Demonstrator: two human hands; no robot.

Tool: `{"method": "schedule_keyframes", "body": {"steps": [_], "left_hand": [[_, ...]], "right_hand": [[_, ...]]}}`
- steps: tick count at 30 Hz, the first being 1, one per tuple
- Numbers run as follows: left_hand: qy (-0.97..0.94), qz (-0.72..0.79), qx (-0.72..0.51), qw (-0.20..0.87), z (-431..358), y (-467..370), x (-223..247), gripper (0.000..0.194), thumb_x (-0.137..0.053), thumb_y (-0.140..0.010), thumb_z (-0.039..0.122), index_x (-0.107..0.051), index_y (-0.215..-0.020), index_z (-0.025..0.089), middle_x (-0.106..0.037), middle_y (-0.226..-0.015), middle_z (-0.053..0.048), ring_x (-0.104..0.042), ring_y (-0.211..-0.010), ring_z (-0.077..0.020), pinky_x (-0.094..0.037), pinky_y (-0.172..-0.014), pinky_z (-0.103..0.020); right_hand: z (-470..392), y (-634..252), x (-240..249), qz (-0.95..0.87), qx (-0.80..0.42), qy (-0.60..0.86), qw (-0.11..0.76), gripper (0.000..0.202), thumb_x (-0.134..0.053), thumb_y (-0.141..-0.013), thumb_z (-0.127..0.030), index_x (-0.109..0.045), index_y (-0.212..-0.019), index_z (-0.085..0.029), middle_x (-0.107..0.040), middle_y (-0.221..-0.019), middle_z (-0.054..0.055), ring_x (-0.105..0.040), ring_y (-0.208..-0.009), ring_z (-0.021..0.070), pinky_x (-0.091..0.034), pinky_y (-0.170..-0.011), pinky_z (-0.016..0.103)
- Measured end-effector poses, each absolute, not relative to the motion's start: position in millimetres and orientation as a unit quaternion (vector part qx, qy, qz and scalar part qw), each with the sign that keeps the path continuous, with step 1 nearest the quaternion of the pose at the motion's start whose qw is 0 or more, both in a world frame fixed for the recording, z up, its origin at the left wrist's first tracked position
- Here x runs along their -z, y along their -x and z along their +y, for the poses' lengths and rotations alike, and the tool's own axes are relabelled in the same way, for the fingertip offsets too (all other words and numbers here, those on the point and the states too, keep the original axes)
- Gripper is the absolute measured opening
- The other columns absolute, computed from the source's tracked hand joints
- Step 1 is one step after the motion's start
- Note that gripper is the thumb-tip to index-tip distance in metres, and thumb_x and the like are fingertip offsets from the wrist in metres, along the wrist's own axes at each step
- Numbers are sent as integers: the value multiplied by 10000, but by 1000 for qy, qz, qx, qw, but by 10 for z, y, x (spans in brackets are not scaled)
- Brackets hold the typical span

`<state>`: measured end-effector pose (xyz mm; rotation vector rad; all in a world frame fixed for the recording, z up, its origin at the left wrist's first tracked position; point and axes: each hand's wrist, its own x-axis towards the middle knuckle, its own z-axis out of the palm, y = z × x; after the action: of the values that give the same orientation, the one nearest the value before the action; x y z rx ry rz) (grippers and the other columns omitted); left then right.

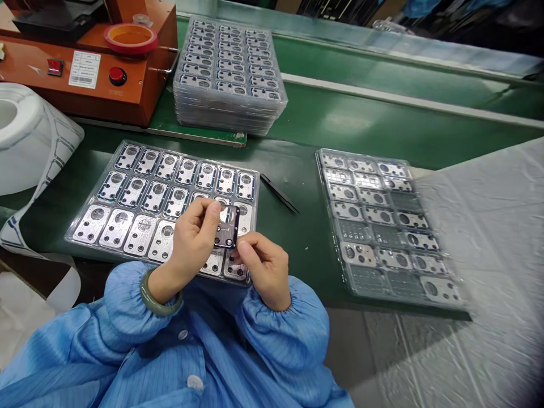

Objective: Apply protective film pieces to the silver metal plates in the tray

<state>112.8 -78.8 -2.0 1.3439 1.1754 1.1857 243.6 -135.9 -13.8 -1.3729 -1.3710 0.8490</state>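
My left hand (193, 246) grips a small rectangular metal plate (228, 228) with a dark border and round holes, thumb and fingers closed on its left side. At the plate's lower right corner, the thumb and fingers of my right hand (266, 269) are pinched together. Whatever lies between those fingertips is too small to make out. Both hands are over the right part of a clear plastic tray (96, 195), which holds rows of similar silvery plates. Plates in the tray's far rows show blue edges; those in the near row look plain silver. My hands cover some of them.
Black tweezers (279, 193) lie right of the tray. Farther right, another clear tray (357, 231) holds plates and several bare pockets. Behind stands a stack of filled trays (229, 107). At left are an orange machine (147, 85), red tape (131, 38) and a white roll (36, 130).
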Motion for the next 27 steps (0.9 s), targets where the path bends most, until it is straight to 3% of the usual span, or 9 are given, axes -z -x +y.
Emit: {"method": "schedule_keyframes", "body": {"steps": [6,15,18,22,27], "left_hand": [[-551,491,-495,459,-778,-1118,33,245,-508,-900,402,-553,-799,184,-446,-591,43,-401,-503,-80,-358,-480,-209],[-581,474,-495,439,-790,-1125,36,230,-485,-917,373,-542,-805,180,-485,-622,35,-427,-510,-75,-365,-482,-208],[-573,483,-501,433,-789,-1127,28,228,-492,-914,370,-543,-804,178,-487,-631,34,-417,-519,-74,-363,-491,-209],[-572,476,-492,452,-783,-1129,45,230,-482,-919,366,-540,-805,176,-485,-629,33,-429,-527,-75,-374,-510,-210],[-574,448,-509,459,-768,-1156,118,220,-530,-897,346,-540,-1050,188,-594,-913,-45,-549,-742,-114,-452,-618,-221]], "right_hand": [[-1336,-2409,88,-597,-331,554,476,124,-550,-817,-241,-570,-707,-189,-578,-631,-2,-511,-541,114,-423,-522,243],[-1309,-2369,107,-607,-294,575,464,83,-534,-729,-144,-501,-675,-198,-503,-565,-49,-462,-481,79,-411,-481,201],[-1324,-2377,105,-595,-320,561,478,24,-527,-763,-183,-548,-756,-191,-556,-617,-25,-520,-525,101,-450,-520,225],[-1346,-2372,146,-554,-338,576,497,102,-542,-831,-272,-593,-813,-185,-595,-648,-8,-547,-544,118,-469,-549,252],[-1350,-2339,226,-462,-200,664,554,134,-575,-825,-293,-611,-763,-181,-575,-630,-20,-516,-541,112,-440,-536,239]]}}
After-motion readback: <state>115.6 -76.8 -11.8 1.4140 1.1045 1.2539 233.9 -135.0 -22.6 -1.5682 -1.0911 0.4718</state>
